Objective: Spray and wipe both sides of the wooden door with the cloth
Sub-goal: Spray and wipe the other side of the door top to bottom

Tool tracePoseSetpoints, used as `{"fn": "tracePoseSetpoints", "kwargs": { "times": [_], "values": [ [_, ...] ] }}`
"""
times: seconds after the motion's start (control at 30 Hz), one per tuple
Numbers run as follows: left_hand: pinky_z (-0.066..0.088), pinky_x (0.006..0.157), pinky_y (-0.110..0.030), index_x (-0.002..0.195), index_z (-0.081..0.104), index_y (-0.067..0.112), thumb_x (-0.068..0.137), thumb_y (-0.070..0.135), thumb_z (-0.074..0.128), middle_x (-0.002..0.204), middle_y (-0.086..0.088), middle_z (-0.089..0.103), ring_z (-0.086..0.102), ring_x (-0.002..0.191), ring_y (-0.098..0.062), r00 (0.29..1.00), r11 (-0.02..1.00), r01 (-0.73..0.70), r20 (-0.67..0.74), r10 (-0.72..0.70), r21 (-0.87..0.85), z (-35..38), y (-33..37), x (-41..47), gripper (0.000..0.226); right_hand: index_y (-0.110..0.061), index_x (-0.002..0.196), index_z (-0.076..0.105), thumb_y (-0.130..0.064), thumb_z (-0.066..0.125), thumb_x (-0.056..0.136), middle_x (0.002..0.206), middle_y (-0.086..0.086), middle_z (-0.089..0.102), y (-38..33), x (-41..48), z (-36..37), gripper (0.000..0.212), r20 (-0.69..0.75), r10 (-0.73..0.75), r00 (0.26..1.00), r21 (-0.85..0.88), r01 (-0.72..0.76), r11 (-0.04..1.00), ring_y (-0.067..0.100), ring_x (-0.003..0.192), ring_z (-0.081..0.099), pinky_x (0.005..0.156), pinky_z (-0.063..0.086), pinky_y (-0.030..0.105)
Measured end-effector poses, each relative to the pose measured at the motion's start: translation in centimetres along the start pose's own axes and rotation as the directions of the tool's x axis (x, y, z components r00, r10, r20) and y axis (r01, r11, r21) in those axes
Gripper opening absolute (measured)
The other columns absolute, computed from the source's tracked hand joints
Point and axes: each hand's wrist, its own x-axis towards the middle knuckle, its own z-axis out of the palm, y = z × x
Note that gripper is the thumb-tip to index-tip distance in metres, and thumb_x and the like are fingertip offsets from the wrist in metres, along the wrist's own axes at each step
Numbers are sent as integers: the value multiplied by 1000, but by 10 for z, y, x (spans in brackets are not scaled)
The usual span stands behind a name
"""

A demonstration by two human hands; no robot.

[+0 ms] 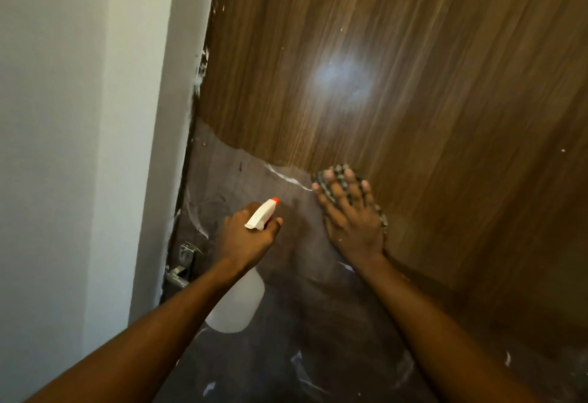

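The wooden door (397, 68) fills the right of the view, brown and glossy above, with a dull grey film over its lower part. My left hand (246, 237) grips a white spray bottle (237, 304) by its trigger head, whose orange nozzle points at the door. My right hand (350, 215) lies flat against the door with fingers spread, pressing a dark patterned cloth (337, 175) onto the wood at the edge of the grey film. Most of the cloth is hidden under the palm.
A white wall and door frame (165, 148) stand to the left. A metal door handle and lock plate (183, 264) sit at the door's left edge, just below my left hand. White paint flecks mark the door edge.
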Motion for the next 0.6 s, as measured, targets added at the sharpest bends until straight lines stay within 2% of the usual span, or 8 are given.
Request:
{"fn": "tracePoseSetpoints", "kwargs": {
  "times": [0.1,0.23,0.3,0.4,0.43,0.5,0.6],
  "values": [
    [56,75,-34,113,61,15,82,41,67,100,-6,69,65,85,-21,1000,1000,19,-2,-19,-7,-15,-8,10,41,-22,158,28,-33,47,103,166,7,20,-30,-11,20,59,88,-188,978,7,188,982,34,153,13,122,19,54],
    [54,75,-30,112,62,14,80,43,69,100,-6,69,65,86,-21,998,997,62,19,-62,-42,-35,-27,17,43,-23,157,31,-32,54,99,165,5,24,-5,-41,13,63,131,-411,902,67,406,911,30,153,17,120,25,52],
    [54,77,-30,115,61,14,81,42,68,105,-5,68,64,88,-20,996,995,84,31,-83,-50,-46,-36,21,45,-26,155,36,-32,53,98,164,4,27,8,-36,3,60,117,-356,927,27,356,934,30,152,20,119,26,51],
    [51,70,-23,111,60,14,82,39,68,98,-1,64,62,85,-17,996,995,88,25,-87,-54,-62,-45,31,40,-26,154,38,-31,51,98,163,5,29,-14,7,1,58,35,-100,994,-20,100,995,32,152,21,119,25,53],
    [53,71,-26,111,61,14,81,40,68,98,-2,65,64,86,-19,995,994,94,24,-93,-50,-65,-47,34,40,-25,154,38,-30,51,99,163,6,29,-29,26,6,57,15,-50,999,-17,51,999,33,152,20,119,25,54],
    [56,79,-35,114,60,13,80,41,68,105,-7,67,66,91,-24,993,992,115,17,-115,-53,-70,-51,42,45,-23,155,35,-31,48,101,164,6,25,-62,60,20,56,39,-66,997,14,65,998,34,153,16,120,21,55],
    [55,82,-37,117,60,12,80,41,69,110,-9,67,66,94,-26,993,992,118,-6,-118,-48,-75,-52,50,48,-22,158,28,-31,42,104,166,7,19,-91,70,41,57,90,-187,978,16,186,982,33,154,12,121,20,53]
  ]
}}
